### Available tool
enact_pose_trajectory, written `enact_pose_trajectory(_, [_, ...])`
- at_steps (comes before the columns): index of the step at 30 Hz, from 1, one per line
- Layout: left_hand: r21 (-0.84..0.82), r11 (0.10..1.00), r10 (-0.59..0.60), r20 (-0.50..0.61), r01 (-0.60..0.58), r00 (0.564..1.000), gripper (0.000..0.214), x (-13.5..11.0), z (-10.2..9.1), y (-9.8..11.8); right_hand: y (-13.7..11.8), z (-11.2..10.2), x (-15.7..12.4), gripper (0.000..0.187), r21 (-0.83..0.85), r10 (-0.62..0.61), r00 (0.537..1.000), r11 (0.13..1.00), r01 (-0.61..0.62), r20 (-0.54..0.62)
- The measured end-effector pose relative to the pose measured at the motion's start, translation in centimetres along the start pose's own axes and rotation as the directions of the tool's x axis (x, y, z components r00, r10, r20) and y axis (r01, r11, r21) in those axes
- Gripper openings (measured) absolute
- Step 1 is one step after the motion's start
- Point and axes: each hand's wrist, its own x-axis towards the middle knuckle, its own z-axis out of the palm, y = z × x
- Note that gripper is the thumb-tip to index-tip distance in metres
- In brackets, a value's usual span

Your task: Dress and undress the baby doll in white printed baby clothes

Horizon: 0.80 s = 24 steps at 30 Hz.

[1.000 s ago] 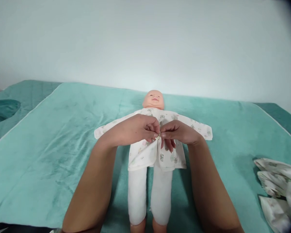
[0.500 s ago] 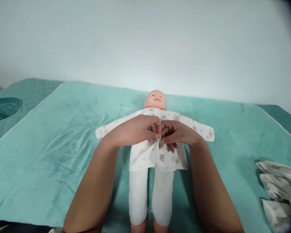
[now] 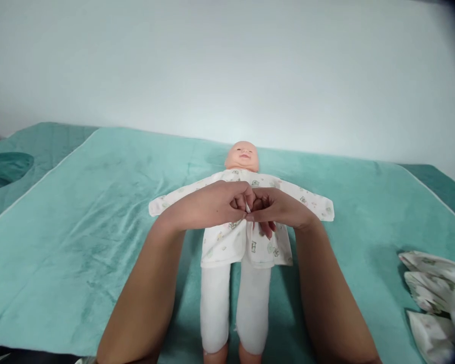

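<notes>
A baby doll [image 3: 242, 155] lies on its back, head toward the wall, its arms spread in long sleeves. It wears a white baby shirt [image 3: 223, 247] printed with small animals, split down the front. Over its chest my left hand [image 3: 231, 202] pinches one front edge of the shirt. My right hand [image 3: 275, 206] meets it there, thumb and finger closed on the other front edge. The fingertips touch, and any fastener between them is hidden. White padded cloth covers the doll's legs [image 3: 215, 308]; bare skin shows below it.
Under the doll spreads a green plush sheet [image 3: 98, 227] with some wrinkles. Crumpled printed cloth [image 3: 434, 298] lies at the right edge. A darker green round shape [image 3: 7, 169] is at the far left. A pale wall [image 3: 227, 71] stands behind.
My fingertips have drawn closer together at the shirt's front edges. The folded-up corner of cloth that stood out between them is now mostly covered by my fingers.
</notes>
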Motion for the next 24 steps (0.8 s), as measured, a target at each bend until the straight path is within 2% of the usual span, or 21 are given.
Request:
enact_pose_trajectory(4, [0.139,0.990,0.036,0.005,-0.036,0.999,0.017,-1.1,-0.3,-0.2,0.7,-0.5,0.0,0.024,0.015,-0.040,0.999,0.999,0.040,0.008])
enact_pose_trajectory(6, [0.222,0.974,0.042,0.011,-0.043,0.999,0.019,-1.9,-0.7,-0.6,1.2,-0.8,-0.1,0.024,0.086,-0.122,0.987,0.988,0.131,-0.103])
enact_pose_trajectory(7, [0.263,0.964,0.038,-0.002,-0.036,0.999,0.020,-2.3,-0.8,-0.8,1.3,-1.0,-0.2,0.026,0.135,-0.169,0.965,0.971,0.197,-0.199])
enact_pose_trajectory(9, [0.335,0.942,0.028,-0.050,-0.010,0.998,0.019,-2.9,-1.1,-1.2,1.5,-1.2,-0.4,0.032,0.222,-0.215,0.888,0.920,0.324,-0.406])
enact_pose_trajectory(12, [0.383,0.924,0.026,-0.097,0.014,0.995,0.017,-3.3,-1.2,-1.3,1.5,-1.3,-0.9,0.040,0.276,-0.172,0.786,0.874,0.400,-0.594])
enact_pose_trajectory(15, [0.351,0.936,0.055,-0.118,-0.011,0.992,0.020,-3.3,-1.1,-0.5,1.5,-1.4,-1.1,0.041,0.264,-0.182,0.734,0.855,0.447,-0.654])
enact_pose_trajectory(17, [0.352,0.936,0.078,-0.154,-0.019,0.985,0.021,-3.3,-1.0,0.1,1.4,-1.2,-0.8,0.039,0.258,-0.211,0.729,0.841,0.475,-0.652])
enact_pose_trajectory(19, [0.395,0.918,0.079,-0.222,0.016,0.972,0.021,-3.2,-0.9,0.6,1.4,-1.0,-0.2,0.039,0.239,-0.230,0.730,0.845,0.478,-0.644])
enact_pose_trajectory(21, [0.458,0.886,0.077,-0.308,0.077,0.948,0.021,-3.1,-0.7,0.7,1.5,-0.6,0.5,0.039,0.189,-0.246,0.710,0.860,0.474,-0.660])
enact_pose_trajectory(22, [0.490,0.865,0.082,-0.344,0.104,0.935,0.021,-3.0,-0.5,0.6,1.7,-0.4,0.8,0.039,0.151,-0.255,0.680,0.865,0.478,-0.687])
enact_pose_trajectory(24, [0.552,0.823,0.111,-0.388,0.135,0.915,0.022,-2.5,0.1,0.4,2.5,0.3,0.6,0.038,0.051,-0.269,0.572,0.876,0.480,-0.775])
